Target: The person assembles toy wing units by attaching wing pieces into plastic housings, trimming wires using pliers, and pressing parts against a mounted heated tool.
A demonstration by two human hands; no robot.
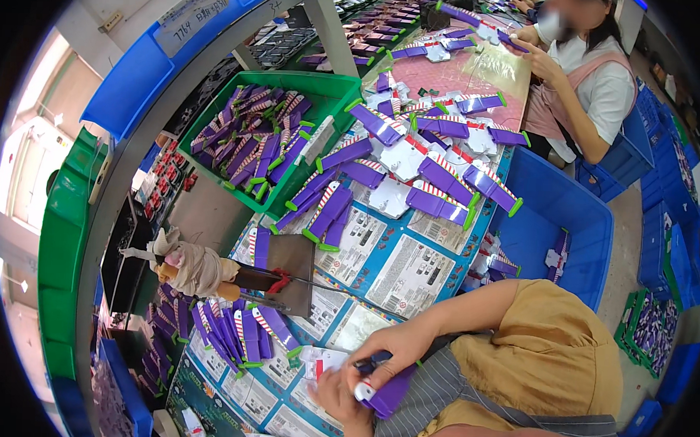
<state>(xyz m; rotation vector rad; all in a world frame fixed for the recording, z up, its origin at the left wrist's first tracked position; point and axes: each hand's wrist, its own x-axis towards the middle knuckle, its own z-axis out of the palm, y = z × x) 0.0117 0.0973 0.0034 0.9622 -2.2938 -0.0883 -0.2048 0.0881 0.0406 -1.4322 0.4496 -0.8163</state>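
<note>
My right hand (401, 347) is closed around a small dark object (370, 363), too hidden to name. Just below it, a purple toy wing (390, 395) with a white rounded end lies against my striped apron. My left hand (342, 399) is curled at the near side of the white end, its fingers bent and partly smeared. A white and red toy body part (323, 361) shows between the two hands, apparently joined to the wing. The grip of the left fingers is partly hidden.
A bench fixture wrapped in cloth (198, 267) stands left of my hands, near a row of purple wings (234, 334). Winged toy assemblies (402, 159) pile up farther back. A green crate (346, 99) holds wings; a blue bin (589, 227) stands right. A co-worker (586, 88) sits beyond.
</note>
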